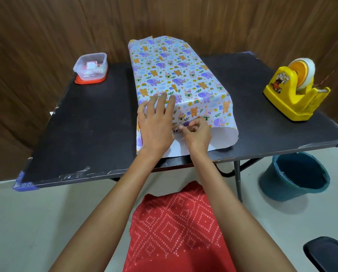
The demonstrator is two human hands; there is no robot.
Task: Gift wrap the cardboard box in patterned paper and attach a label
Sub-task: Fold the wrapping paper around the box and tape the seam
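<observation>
Paper-wrapped box (176,75) lies mid table (85,124), long axis pointing away from the person, left hand (156,122) pressing flat on its near top edge, right hand (195,132) pinching the loose flap (221,132).

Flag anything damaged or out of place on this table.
The table is worn: peeling tape scraps and chipped edging along the near-left edge. The patterned paper is unfinished at the near end, its white underside splayed open to the table edge. Nothing spilled.
</observation>
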